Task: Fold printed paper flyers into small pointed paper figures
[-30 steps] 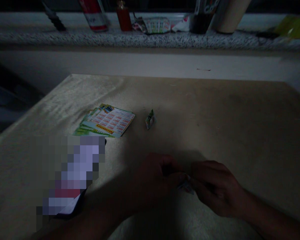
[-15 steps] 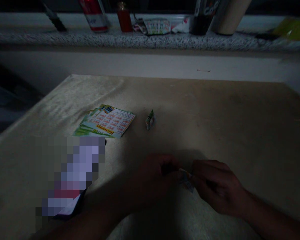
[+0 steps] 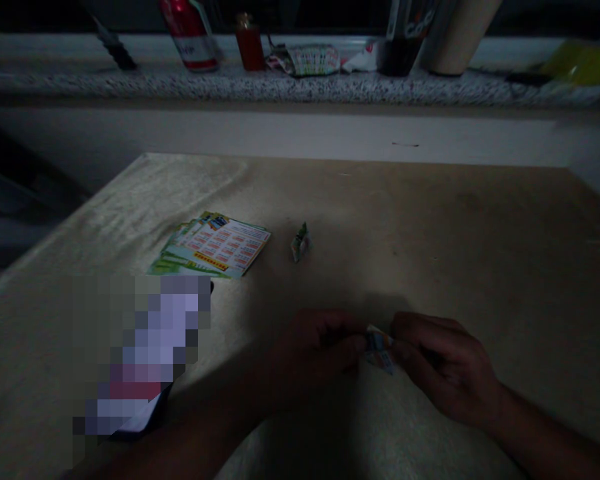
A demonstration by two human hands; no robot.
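Between my two hands, a small folded piece of printed paper (image 3: 379,345) is held just over the table. My left hand (image 3: 325,350) pinches its left side between thumb and forefinger. On the other side, my right hand (image 3: 443,367) has its fingertips closed on the paper's right edge. Farther back stands a small folded paper shape (image 3: 301,243), green and white. To its left lies a fanned stack of printed cards (image 3: 225,243) with rows of small print. The dim light hides the folds' details.
A phone (image 3: 150,360) with a blurred-out screen lies on the table (image 3: 480,233) beside my left forearm. Along the speckled sill (image 3: 180,85) stand a red can (image 3: 190,37), a small red bottle (image 3: 250,43), a dark bottle (image 3: 405,40) and a crumpled wrapper (image 3: 313,60).
My right hand has shifted slightly right and turned, and the paper between my hands now shows more of its printed face. The stack, phone and standing paper shape stay put.
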